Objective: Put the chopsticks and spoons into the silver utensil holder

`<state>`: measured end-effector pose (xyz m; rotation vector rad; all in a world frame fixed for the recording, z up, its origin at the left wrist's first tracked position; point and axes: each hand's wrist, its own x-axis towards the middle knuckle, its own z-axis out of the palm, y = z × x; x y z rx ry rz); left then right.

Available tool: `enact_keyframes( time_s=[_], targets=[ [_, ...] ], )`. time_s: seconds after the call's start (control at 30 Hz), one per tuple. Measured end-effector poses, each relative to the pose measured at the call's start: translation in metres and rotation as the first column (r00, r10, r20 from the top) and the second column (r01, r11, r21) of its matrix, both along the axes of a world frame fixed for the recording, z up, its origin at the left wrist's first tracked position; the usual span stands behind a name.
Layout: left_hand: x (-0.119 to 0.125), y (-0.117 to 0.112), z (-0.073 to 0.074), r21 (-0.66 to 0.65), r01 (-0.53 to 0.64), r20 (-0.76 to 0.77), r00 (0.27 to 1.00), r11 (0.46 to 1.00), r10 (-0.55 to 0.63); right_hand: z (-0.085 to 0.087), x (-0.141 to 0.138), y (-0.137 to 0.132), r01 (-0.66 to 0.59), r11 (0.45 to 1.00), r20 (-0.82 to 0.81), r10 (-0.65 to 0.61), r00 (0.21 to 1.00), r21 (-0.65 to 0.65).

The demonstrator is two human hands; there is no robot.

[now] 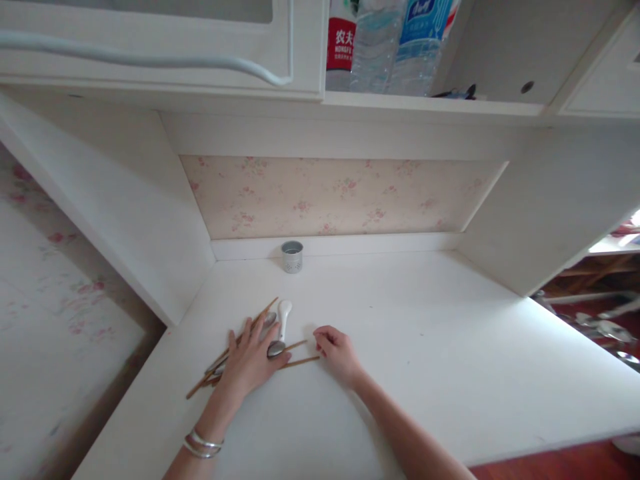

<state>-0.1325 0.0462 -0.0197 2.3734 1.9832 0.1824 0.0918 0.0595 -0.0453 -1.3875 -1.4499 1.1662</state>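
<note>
My left hand (pixel 253 360) lies with spread fingers over a loose pile of cutlery on the white tabletop. Wooden chopsticks (pixel 303 362) stick out from under it on both sides. A white spoon (pixel 284 317) points away from me beside its fingers. One metal spoon (pixel 276 349) shows its bowl between thumb and forefinger, and another metal spoon (pixel 270 319) is partly covered by the fingertips. Just right of the chopstick tips, my right hand (pixel 336 348) is closed with curled fingers; whatever they may hold is hidden.
A grey metal cup (pixel 293 257) with small holes stands at the back of the tabletop (pixel 400 320). White side panels close in the left and right. Overhead is a shelf with plastic water bottles (pixel 377 47), beside a cabinet door with a long handle (pixel 150 60).
</note>
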Motion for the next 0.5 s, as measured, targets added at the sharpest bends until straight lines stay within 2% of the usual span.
enact_keyframes(
  time_s=[0.07,0.17,0.3,0.4,0.5],
  targets=[
    [0.000,0.001,0.003,0.038,0.001,0.003,1.000,0.999,-0.001,0.011,-0.005,0.010,-0.041,0.997,0.024,0.043,0.999,-0.070],
    [0.001,-0.005,0.014,0.170,0.006,0.029,1.000,0.985,-0.011,0.033,-0.014,0.041,-0.104,0.989,0.090,0.113,0.990,-0.101],
    [0.011,-0.038,0.024,0.345,0.070,0.141,0.982,0.936,-0.125,0.069,-0.032,0.103,-0.172,0.982,0.247,0.184,0.951,-0.073],
    [0.029,-0.076,0.013,0.371,0.147,0.287,0.921,0.917,-0.263,0.092,-0.048,0.149,-0.168,0.985,0.378,0.173,0.910,-0.045],
    [0.042,-0.106,-0.007,0.415,0.124,0.451,0.833,0.901,-0.322,0.104,-0.064,0.183,-0.134,0.990,0.498,0.136,0.856,-0.039]
  ],
)
